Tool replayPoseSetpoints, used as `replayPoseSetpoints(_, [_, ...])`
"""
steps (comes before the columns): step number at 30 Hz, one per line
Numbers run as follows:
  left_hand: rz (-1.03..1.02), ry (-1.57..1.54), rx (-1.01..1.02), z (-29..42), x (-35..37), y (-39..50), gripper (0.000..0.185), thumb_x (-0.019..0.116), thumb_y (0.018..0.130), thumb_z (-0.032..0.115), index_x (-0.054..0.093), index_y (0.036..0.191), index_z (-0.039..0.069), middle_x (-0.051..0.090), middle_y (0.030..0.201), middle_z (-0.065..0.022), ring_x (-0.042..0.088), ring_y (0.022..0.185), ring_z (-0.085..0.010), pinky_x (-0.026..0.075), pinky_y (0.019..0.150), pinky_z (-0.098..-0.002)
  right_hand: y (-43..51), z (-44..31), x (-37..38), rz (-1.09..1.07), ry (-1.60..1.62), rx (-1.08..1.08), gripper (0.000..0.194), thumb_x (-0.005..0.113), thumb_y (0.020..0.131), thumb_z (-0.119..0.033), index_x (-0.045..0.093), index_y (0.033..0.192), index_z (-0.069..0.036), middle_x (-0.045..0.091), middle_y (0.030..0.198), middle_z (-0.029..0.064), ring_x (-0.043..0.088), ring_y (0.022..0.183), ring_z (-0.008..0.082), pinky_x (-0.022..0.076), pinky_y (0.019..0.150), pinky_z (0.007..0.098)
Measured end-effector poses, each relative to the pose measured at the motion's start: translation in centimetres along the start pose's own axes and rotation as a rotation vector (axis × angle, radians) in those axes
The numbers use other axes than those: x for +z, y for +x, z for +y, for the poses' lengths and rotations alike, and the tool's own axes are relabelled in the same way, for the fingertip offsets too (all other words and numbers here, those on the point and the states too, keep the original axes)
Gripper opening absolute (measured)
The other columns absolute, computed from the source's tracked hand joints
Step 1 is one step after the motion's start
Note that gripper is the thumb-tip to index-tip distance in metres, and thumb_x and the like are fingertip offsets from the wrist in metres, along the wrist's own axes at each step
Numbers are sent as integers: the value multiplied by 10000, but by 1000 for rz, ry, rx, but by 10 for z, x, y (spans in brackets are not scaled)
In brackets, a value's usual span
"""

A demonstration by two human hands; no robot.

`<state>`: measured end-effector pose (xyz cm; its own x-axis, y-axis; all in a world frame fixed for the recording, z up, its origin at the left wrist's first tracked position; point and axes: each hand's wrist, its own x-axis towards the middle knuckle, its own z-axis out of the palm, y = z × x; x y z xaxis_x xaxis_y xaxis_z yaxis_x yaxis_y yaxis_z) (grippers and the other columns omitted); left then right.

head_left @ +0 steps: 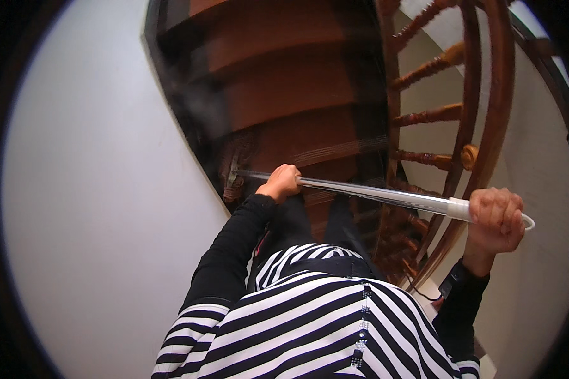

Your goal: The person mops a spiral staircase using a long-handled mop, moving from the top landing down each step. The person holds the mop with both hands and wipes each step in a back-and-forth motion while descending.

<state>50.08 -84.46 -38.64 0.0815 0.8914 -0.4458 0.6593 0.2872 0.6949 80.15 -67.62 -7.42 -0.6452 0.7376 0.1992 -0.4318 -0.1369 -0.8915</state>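
Note:
A long metal pole (374, 192) runs across my body, sloping from lower right to upper left. My left hand (283, 182) is wrapped around its shaft, nearer the far end. At the other end my right hand (497, 219) grips the white plastic handle (458, 209), and a white hanging loop (529, 221) sticks out past the fist. The pole's far end meets a mop head (232, 177), which rests on a stair tread beside the wall. That head is dark and blurred, so its exact form is hard to tell.
Reddish-brown wooden stairs (284, 94) curve away in front of me. A white wall (99, 189) borders them on the left. To the right stands a wooden banister with turned balusters (429, 116) and a curved handrail (498, 94), close to the pole's handle end.

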Motion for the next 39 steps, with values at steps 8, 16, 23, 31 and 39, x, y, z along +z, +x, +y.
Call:
replayPoseSetpoints(8, [-193,25,-37,36,4,15,170,625,726,106,623,759,-61,544,721,-294,548,712,-454,447,598,-441,-26,-34,-26,-17,13,17,314,490,872,-243,449,577,-145,473,486,-5,427,424,102,428,564,307])
replayPoseSetpoints(16, [-392,176,13,120,43,80,325,692,714,246,566,902,12,568,971,-222,537,976,-387,460,794,-427,-81,-96,-83,84,-120,-12,311,476,913,-276,435,630,-155,443,503,-32,407,425,90,400,527,266])
replayPoseSetpoints(23, [-323,155,407,194,97,148,294,716,669,234,588,849,41,582,892,-185,559,885,-366,473,737,-408,-127,-168,-130,-1,-269,-81,213,524,900,-260,497,721,-148,518,621,-3,506,509,105,467,573,270])
replayPoseSetpoints(31, [-460,127,515,289,127,206,193,669,606,150,634,775,63,624,835,-147,589,888,-317,488,738,-380,-149,-203,-86,380,-308,-409,285,560,840,-154,416,602,-92,431,492,26,388,381,122,379,464,312])
replayPoseSetpoints(39, [-525,222,606,318,135,217,233,705,624,164,609,813,68,599,820,-127,570,869,-315,471,732,-375,-186,-209,-61,560,-382,-471,275,559,820,-145,420,587,-98,426,475,10,373,369,108,372,453,295])
